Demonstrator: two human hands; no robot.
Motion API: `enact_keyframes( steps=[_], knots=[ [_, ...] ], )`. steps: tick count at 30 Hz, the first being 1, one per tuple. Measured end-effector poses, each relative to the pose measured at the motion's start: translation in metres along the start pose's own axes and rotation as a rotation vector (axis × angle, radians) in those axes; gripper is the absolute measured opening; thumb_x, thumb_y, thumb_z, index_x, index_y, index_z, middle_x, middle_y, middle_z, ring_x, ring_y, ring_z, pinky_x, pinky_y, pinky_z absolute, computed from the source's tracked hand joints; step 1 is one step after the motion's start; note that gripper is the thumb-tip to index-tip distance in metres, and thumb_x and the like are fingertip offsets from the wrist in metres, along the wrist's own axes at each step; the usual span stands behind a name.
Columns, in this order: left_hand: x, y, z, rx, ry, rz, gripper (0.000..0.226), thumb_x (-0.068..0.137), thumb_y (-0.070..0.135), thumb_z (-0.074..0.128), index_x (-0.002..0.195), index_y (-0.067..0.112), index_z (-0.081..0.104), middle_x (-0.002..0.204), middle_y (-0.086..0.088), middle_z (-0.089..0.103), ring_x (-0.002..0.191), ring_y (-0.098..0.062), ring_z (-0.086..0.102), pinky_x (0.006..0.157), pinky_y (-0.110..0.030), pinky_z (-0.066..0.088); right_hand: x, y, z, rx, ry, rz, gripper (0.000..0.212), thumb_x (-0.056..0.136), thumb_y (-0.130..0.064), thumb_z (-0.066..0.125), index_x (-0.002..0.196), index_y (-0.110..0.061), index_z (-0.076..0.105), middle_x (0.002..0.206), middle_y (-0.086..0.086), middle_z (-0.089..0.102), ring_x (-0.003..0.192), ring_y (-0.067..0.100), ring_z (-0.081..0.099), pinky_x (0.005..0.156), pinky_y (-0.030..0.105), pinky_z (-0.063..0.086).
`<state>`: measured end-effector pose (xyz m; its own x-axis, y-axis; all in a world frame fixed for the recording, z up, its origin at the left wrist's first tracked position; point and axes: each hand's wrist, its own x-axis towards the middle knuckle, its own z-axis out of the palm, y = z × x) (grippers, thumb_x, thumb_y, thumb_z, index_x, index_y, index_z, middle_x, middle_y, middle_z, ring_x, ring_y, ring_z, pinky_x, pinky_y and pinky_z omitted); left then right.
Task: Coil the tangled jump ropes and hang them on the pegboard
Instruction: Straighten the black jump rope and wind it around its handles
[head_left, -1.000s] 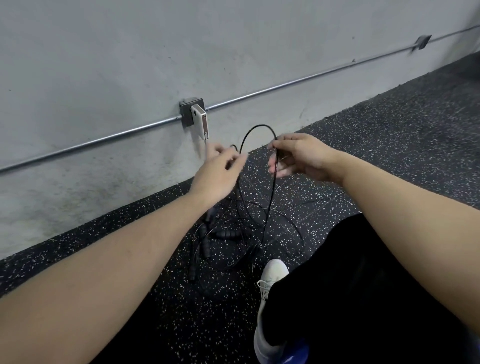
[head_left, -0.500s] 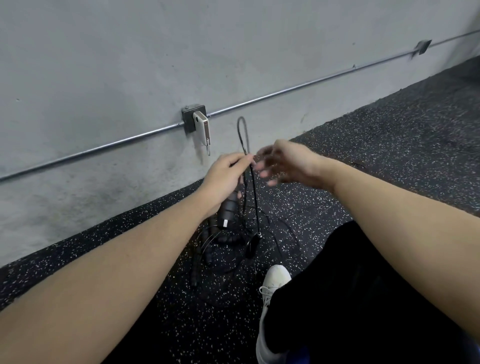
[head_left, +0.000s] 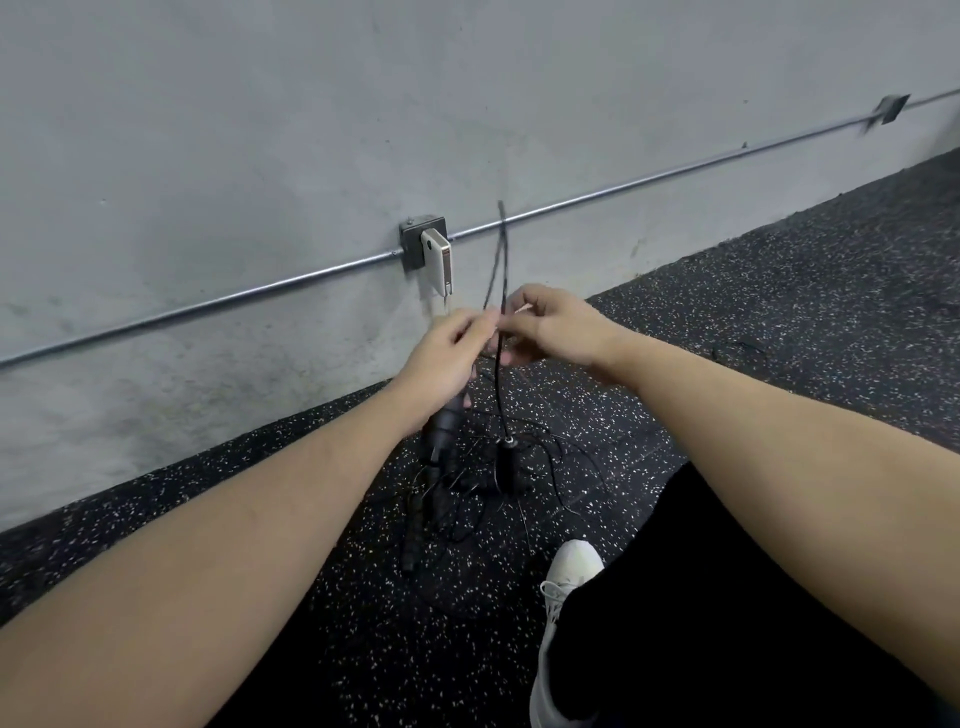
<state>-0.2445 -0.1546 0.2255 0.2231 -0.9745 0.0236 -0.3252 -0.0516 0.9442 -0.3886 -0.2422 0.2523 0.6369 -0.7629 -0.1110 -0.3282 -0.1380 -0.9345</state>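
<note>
Two bare forearms reach forward over a speckled black rubber floor (head_left: 779, 312) toward a grey concrete wall (head_left: 260, 130). The left hand (head_left: 441, 358) curls round a black jump-rope handle (head_left: 441, 431), whose long axis slants down and toward the viewer, below the palm. The right hand (head_left: 556, 327), touching the left at the fingertips, pinches a thin black cord (head_left: 500, 384) between thumb and forefinger. That cord runs nearly upright: above the grip a narrow doubled loop (head_left: 497, 254) rises in front of a metal conduit (head_left: 208, 306) on the wall; below it the cord drops straight to a second handle (head_left: 506, 462) hanging just above the floor. The remaining tangled ropes (head_left: 467, 499) lie heaped directly beneath both hands, near a white shoe (head_left: 566, 577). No pegboard is visible. Coiling looks barely begun; the right hand is nearer the free cord.
</note>
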Motion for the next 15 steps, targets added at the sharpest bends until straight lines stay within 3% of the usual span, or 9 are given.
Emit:
enact_keyframes(
  steps=[2,4,6,9,12,15],
  knots=[
    [-0.004,-0.009,-0.005,0.128,-0.01,0.015,0.031,0.102,0.052,0.049,0.119,0.031,0.066,0.103,0.0,0.058,0.06,-0.012,0.057,0.051,-0.021,0.049,0.007,-0.01,0.003,0.189,0.077,-0.02,0.006,0.103,-0.014,0.055,0.1,-0.01,0.052,0.091,0.014,0.069,0.071,0.024,0.066,0.068,0.036,0.061],
    [-0.01,-0.016,-0.011,0.247,-0.055,0.001,0.029,0.102,0.049,0.053,0.112,0.028,0.069,0.116,0.002,0.052,0.059,-0.007,0.058,0.047,-0.012,0.045,0.011,-0.019,0.006,0.334,0.135,-0.041,0.009,0.104,-0.015,0.052,0.096,-0.013,0.05,0.09,0.009,0.068,0.07,0.021,0.064,0.056,0.03,0.057],
    [-0.016,-0.022,-0.016,0.253,-0.111,-0.014,0.03,0.104,0.044,0.052,0.102,0.024,0.073,0.11,-0.002,0.053,0.05,-0.008,0.057,0.044,-0.015,0.043,0.014,-0.027,0.012,0.403,0.169,-0.042,0.011,0.105,-0.017,0.05,0.095,-0.014,0.05,0.09,0.006,0.067,0.069,0.018,0.062,0.053,0.026,0.056],
    [-0.022,-0.021,-0.024,0.178,-0.049,-0.07,0.032,0.106,0.043,0.047,0.093,0.026,0.071,0.085,-0.011,0.053,0.048,-0.013,0.051,0.041,-0.019,0.042,0.021,-0.031,0.023,0.422,0.167,0.045,0.012,0.106,-0.027,0.048,0.104,-0.016,0.052,0.093,0.007,0.066,0.074,0.019,0.063,0.06,0.033,0.059],
    [-0.024,-0.016,-0.037,0.02,0.064,-0.124,0.03,0.107,0.042,0.048,0.093,0.027,0.069,0.073,-0.013,0.049,0.045,-0.015,0.049,0.039,-0.023,0.043,0.022,-0.027,0.035,0.184,-0.052,0.151,0.024,0.102,-0.036,0.048,0.116,-0.018,0.054,0.102,0.007,0.067,0.084,0.022,0.064,0.075,0.041,0.057],
    [-0.026,-0.011,-0.05,-0.12,0.133,-0.16,0.026,0.107,0.04,0.048,0.096,0.026,0.068,0.066,-0.007,0.052,0.041,-0.011,0.049,0.039,-0.024,0.043,0.018,-0.028,0.048,-0.147,-0.213,0.087,0.03,0.095,-0.032,0.057,0.121,-0.018,0.055,0.112,0.002,0.065,0.091,0.017,0.063,0.082,0.038,0.057]
  ],
)
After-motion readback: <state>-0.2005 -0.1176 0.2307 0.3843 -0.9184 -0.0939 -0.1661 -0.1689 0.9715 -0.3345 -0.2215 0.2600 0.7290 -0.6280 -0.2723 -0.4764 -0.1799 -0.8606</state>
